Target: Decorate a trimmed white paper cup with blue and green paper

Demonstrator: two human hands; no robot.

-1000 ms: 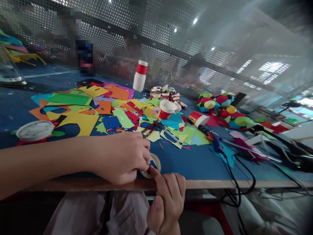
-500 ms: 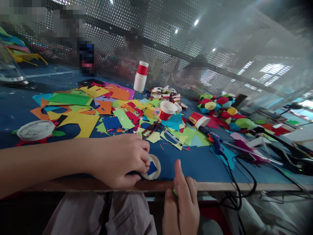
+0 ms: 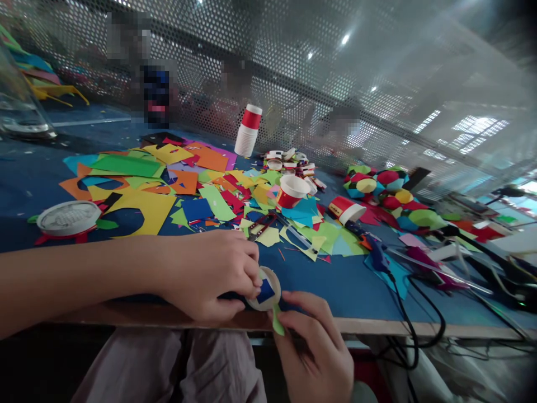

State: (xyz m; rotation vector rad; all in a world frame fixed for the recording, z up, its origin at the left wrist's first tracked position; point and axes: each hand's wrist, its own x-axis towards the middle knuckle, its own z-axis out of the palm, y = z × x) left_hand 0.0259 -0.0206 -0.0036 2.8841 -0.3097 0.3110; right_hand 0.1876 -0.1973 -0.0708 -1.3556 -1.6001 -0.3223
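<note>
My left hand (image 3: 218, 277) is closed over the near edge of the table, its curled fingertips on a shallow round paper cup base (image 3: 276, 282) with a cream rim. Inside that base lies a dark blue square of paper (image 3: 265, 291). My right hand (image 3: 316, 341) pinches a small light green paper piece (image 3: 278, 323) between thumb and fingers, just at the lower right of the rim. Whether the green paper touches the rim I cannot tell. Dark-handled scissors (image 3: 260, 225) lie beyond my left hand among paper scraps.
Coloured paper scraps (image 3: 146, 208) cover the middle. A red-white paper cup (image 3: 289, 196) stands there, another cup (image 3: 343, 209) lies tipped. A cup stack (image 3: 248, 131) rises behind. At right are a blue glue gun (image 3: 376, 252) and black cables (image 3: 405, 313). A round paper craft (image 3: 69, 217) sits left.
My right hand has turned and moved up and left to the cup base, bringing the green paper piece into clear view. My left hand keeps its place on the base.
</note>
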